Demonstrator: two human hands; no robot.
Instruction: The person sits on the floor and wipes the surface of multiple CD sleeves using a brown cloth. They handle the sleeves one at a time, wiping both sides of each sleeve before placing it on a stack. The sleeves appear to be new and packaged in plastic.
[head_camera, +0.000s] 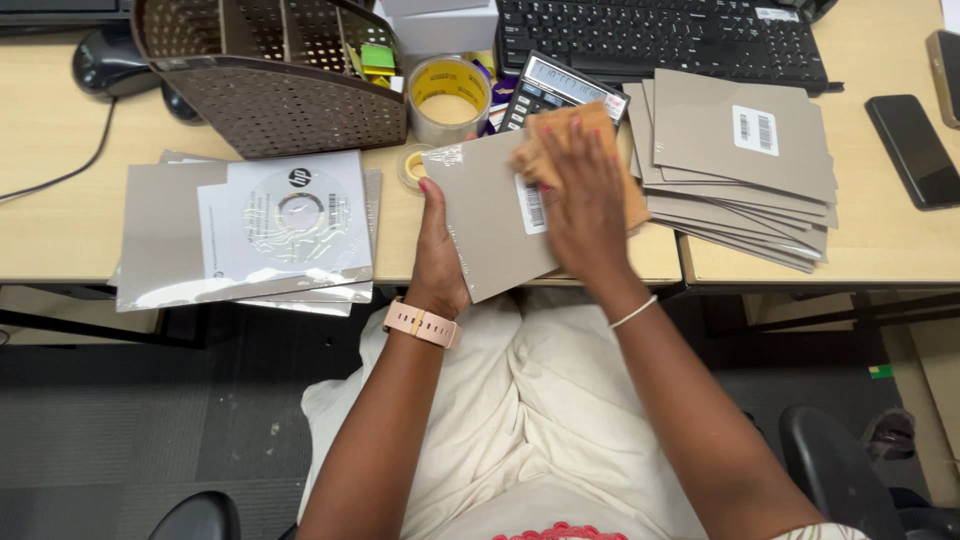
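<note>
On the left of the counter (60, 215) lies a stack of grey sleeves (160, 235) with a disc in a white paper sleeve (285, 215) on top, below a brown perforated desk organiser (275, 100). Just right of it stand a large roll of clear tape (450, 95) and a smaller roll (412, 165) at the counter's front. The left hand (438, 255), a pink watch (422, 323) at its wrist, is closed around the lower left edge of a grey cardboard sleeve (488, 225), thumb on its face and fingers hidden behind. This sleeve is held above the counter's front edge, over the lap, face towards the camera, tilted so its top edge rises to the right; its long axis runs from lower right up to upper left, though it is nearly square. A barcode label (535, 205) sits on its right part. The right hand (585, 205) lies flat with fingers spread slightly, pressing a tan cloth (560, 140) against the sleeve's upper right area. Behind are a calculator (555, 85) and a black keyboard (660, 35). Further right, a fanned pile of grey sleeves (740, 165) rests on the counter, and a black phone (912, 150) lies near the edge.
</note>
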